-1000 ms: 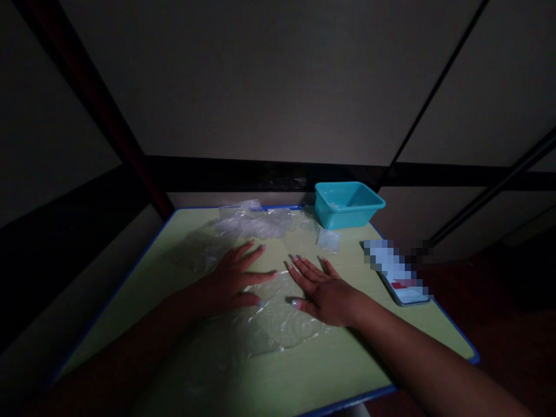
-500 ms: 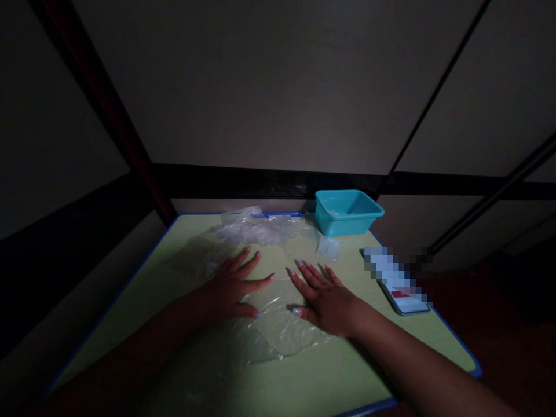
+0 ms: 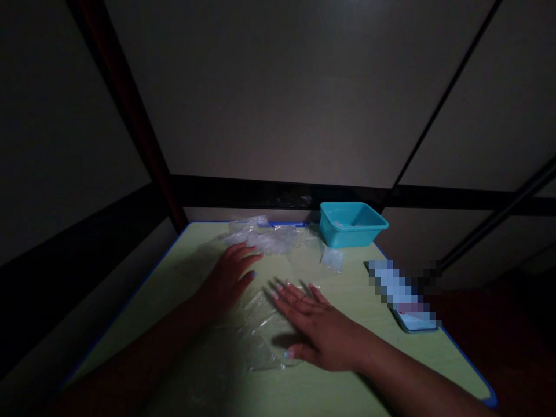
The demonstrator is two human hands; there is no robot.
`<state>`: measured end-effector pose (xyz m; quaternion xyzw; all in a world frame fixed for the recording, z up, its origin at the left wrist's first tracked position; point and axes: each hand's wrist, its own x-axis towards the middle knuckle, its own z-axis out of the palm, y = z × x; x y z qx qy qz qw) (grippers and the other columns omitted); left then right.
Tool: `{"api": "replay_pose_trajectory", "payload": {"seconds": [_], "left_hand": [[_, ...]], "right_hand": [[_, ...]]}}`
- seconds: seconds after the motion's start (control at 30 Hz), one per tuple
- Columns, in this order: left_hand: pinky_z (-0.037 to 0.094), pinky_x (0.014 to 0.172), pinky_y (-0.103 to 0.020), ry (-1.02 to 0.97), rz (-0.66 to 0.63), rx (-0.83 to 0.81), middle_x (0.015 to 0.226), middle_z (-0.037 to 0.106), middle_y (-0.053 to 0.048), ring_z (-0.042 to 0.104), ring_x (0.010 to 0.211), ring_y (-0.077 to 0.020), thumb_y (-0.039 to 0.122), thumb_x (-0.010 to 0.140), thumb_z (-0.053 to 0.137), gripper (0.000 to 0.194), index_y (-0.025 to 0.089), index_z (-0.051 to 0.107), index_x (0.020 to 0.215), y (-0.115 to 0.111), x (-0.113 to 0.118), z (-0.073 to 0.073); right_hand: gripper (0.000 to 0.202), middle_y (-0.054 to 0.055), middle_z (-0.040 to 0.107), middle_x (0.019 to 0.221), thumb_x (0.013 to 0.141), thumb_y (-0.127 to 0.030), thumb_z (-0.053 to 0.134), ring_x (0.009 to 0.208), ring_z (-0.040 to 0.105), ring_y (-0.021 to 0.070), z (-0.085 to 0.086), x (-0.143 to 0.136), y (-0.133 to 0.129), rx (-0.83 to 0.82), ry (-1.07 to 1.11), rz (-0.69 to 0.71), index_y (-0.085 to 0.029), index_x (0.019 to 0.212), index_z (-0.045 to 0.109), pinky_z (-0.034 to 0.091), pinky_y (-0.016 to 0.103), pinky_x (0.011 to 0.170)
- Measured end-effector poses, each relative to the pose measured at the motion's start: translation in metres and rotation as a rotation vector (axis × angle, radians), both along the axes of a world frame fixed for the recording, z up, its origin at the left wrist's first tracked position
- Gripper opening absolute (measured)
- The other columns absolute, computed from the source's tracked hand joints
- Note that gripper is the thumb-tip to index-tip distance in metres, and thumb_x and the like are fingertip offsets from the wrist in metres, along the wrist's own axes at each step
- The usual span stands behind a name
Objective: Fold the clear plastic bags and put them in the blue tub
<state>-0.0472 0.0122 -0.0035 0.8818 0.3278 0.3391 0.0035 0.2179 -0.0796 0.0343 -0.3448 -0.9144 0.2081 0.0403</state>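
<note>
A clear plastic bag [image 3: 264,341] lies spread on the pale green table in front of me. Over its right part is my right hand [image 3: 319,330], palm down, with the fingers stretched forward and the thumb apart. My left hand [image 3: 232,275] hovers at the bag's upper left, its fingers loosely bent and apart, holding nothing. Just beyond it sits a heap of crumpled clear plastic bags [image 3: 269,238] at the table's far edge. Whether my right palm touches the plastic is hard to tell.
A turquoise plastic basin [image 3: 353,231] stands at the far right corner. A small clear packet [image 3: 332,259] lies in front of it. Along the right edge rests a phone [image 3: 412,318], partly blurred out. A panelled wall [image 3: 278,116] rises behind the blue-edged table [image 3: 347,394].
My left hand has lifted and moved forward toward the crumpled bags, its fingers less spread. My right hand has shifted slightly nearer to me. The whole view has tilted a little.
</note>
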Motion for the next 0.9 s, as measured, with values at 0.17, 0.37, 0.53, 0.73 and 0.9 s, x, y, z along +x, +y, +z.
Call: {"api": "replay_pose_trajectory", "payload": {"seconds": [0.17,0.37,0.53,0.73,0.9], "left_hand": [[0.032,0.103,-0.051,-0.094,0.082,0.013,0.118,0.056,-0.010,0.042,0.118,-0.0271,0.039,0.097,0.030,0.038,0.019,0.056,0.116,0.003,-0.001,0.009],[0.032,0.105,-0.050,-0.040,0.061,-0.031,0.120,0.055,-0.009,0.039,0.122,-0.0275,0.039,0.094,0.034,0.036,0.020,0.057,0.115,-0.002,0.003,0.006],[0.029,0.107,-0.051,0.050,0.061,-0.068,0.127,0.051,-0.010,0.032,0.127,-0.0295,0.038,0.092,0.036,0.036,0.020,0.057,0.116,-0.001,0.004,0.003],[0.028,0.108,-0.050,0.074,0.061,-0.040,0.128,0.049,-0.010,0.029,0.129,-0.0290,0.035,0.092,0.036,0.034,0.020,0.058,0.114,-0.001,0.006,0.000],[0.026,0.109,-0.049,0.098,0.045,-0.036,0.129,0.049,-0.011,0.028,0.130,-0.0290,0.035,0.092,0.037,0.035,0.017,0.060,0.113,-0.006,0.009,0.003]], "right_hand": [[0.060,0.006,0.015,0.156,0.093,-0.052,0.044,0.144,0.008,0.0223,0.002,-0.008,-0.017,-0.014,0.090,0.311,-0.027,0.145,0.029,-0.009,0.052,0.112],[0.043,0.005,0.040,0.146,0.096,-0.043,0.044,0.138,0.028,0.0175,-0.015,-0.008,-0.030,0.079,0.128,0.397,-0.022,0.132,0.048,-0.007,0.046,0.116],[0.054,0.012,0.039,0.146,0.092,-0.047,0.049,0.139,0.028,0.0228,-0.010,-0.009,-0.035,0.095,0.089,0.359,-0.016,0.136,0.045,0.008,0.049,0.116],[0.061,0.016,0.038,0.145,0.092,-0.047,0.051,0.139,0.025,0.0238,-0.003,-0.011,-0.036,0.143,0.058,0.326,-0.010,0.140,0.041,0.012,0.047,0.116],[0.066,0.018,0.036,0.146,0.092,-0.050,0.048,0.141,0.020,0.0234,-0.014,-0.013,-0.034,0.120,0.035,0.315,-0.007,0.140,0.038,0.006,0.047,0.116]]}}
